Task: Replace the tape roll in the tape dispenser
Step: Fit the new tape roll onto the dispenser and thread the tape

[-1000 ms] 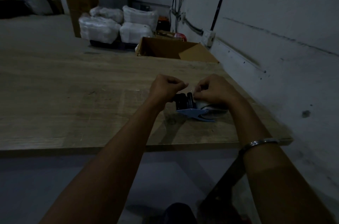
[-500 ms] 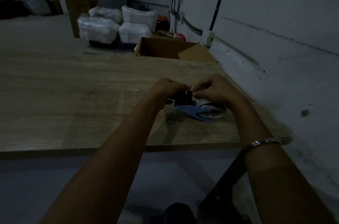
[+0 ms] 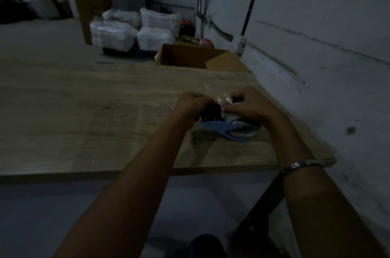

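Observation:
A blue tape dispenser [image 3: 219, 128] lies on its side on the wooden table [image 3: 84, 122], near the right front corner. A clear tape roll [image 3: 242, 129] sits in it at the right end, partly hidden under my right hand [image 3: 251, 105]. My left hand [image 3: 194, 105] grips the black front end [image 3: 211, 115] of the dispenser. The fingertips of my right hand pinch a strip of clear tape [image 3: 222, 99] just above that black end. The scene is dim and the fingertips are hard to make out.
An open cardboard box [image 3: 198, 59] stands beyond the table's far edge. White wrapped bundles [image 3: 130, 31] lie on the floor behind it. A grey wall [image 3: 316, 46] runs close along the table's right side. A metal bangle [image 3: 304, 166] is on my right wrist.
My left hand has moved right and closed onto the dispenser's black front end. My right hand has shifted slightly, and a strip of clear tape now shows between the two hands.

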`<state>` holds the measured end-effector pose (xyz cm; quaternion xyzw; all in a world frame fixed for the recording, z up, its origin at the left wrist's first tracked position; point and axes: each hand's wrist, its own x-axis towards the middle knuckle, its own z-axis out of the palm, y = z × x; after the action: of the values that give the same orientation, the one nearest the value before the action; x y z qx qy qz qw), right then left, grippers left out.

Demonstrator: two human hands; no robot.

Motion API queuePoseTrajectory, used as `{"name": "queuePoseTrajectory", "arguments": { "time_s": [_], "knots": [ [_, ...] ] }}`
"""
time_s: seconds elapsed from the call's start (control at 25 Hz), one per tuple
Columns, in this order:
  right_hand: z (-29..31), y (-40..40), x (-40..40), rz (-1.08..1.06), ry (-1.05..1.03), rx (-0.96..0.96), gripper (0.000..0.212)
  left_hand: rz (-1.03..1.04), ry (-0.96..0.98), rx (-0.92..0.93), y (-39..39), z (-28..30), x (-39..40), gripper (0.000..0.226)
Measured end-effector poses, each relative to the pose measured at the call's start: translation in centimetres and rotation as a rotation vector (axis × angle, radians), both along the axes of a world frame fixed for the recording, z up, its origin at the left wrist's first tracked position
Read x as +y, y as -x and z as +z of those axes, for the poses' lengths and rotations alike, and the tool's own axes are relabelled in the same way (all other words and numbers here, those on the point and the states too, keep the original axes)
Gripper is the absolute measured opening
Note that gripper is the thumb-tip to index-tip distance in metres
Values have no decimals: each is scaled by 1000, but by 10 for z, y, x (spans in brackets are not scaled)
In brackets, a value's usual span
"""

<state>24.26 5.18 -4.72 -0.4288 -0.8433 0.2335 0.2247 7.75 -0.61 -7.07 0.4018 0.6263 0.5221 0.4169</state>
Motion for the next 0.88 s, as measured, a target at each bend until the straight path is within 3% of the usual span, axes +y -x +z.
{"name": "queuePoseTrajectory", "arguments": {
  "time_s": [0.48,0.72,0.88],
  "knots": [
    [-5,6,-1,-83,-23,13,38,-49,-13,4,7,-1,0,19],
    [-8,12,-2,-172,-78,-49,12,72,-59,19,0,-11,2,13],
    [-7,13,-2,-204,-75,-61,14,117,-85,39,-1,-13,6,12]
  ]
}}
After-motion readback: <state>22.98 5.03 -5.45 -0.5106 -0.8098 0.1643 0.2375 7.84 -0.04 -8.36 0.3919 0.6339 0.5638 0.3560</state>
